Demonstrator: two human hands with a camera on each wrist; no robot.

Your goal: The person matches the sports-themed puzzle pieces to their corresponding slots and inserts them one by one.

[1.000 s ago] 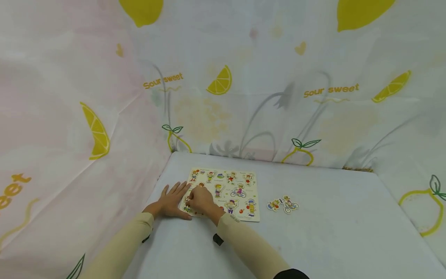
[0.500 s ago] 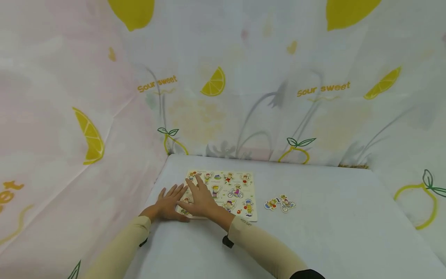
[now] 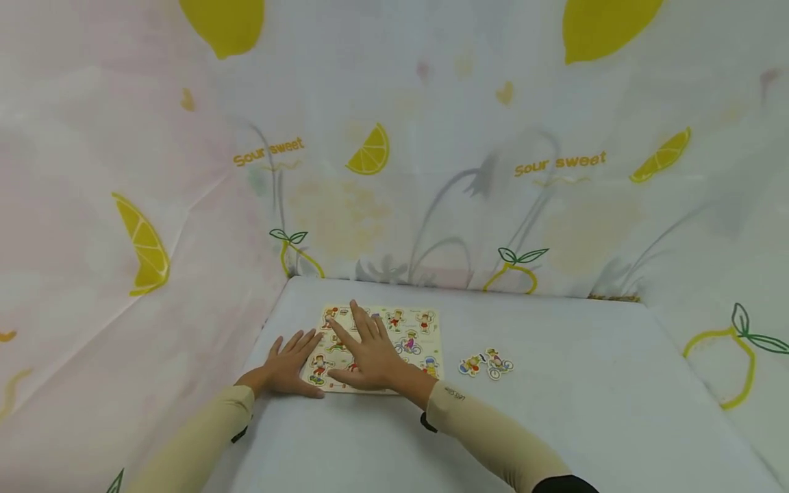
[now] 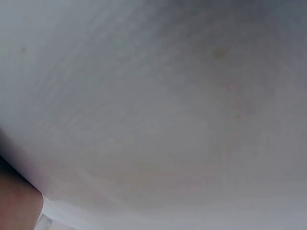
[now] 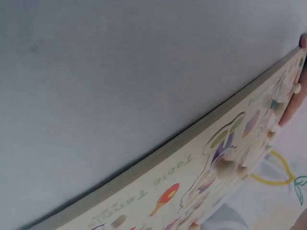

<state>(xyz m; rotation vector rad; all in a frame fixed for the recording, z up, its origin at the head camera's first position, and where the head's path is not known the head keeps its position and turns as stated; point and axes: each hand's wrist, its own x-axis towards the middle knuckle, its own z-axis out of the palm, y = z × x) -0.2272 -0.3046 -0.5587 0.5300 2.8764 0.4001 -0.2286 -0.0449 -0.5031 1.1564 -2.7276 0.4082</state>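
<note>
A pale peg puzzle board (image 3: pixel 436 346) with sports figures lies flat at the left of the white table. My left hand (image 3: pixel 288 366) rests at its left edge, fingers straight and spread, thumb along the near corner. My right hand (image 3: pixel 372 352) is spread over the middle of the board, fingers extended, hiding several figures beneath it. Nothing shows in its grip. In the right wrist view, small knobs (image 5: pixel 297 88) stand up from the fitted pieces, beside a printed red paddle (image 5: pixel 166 197). The left wrist view shows mainly blurred white tabletop and a bit of skin.
To the right of the board lie two loose figure puzzle pieces, a ball player (image 3: pixel 471 365) and a cyclist (image 3: pixel 497 363), side by side. Lemon-printed cloth (image 3: pixel 394 205) walls the white table (image 3: pixel 555 411) at the back and sides.
My right hand has uncurled from a pinch over the board's left part, spread its fingers and shifted right, uncovering a figure near the left hand. The left hand keeps its place on the board.
</note>
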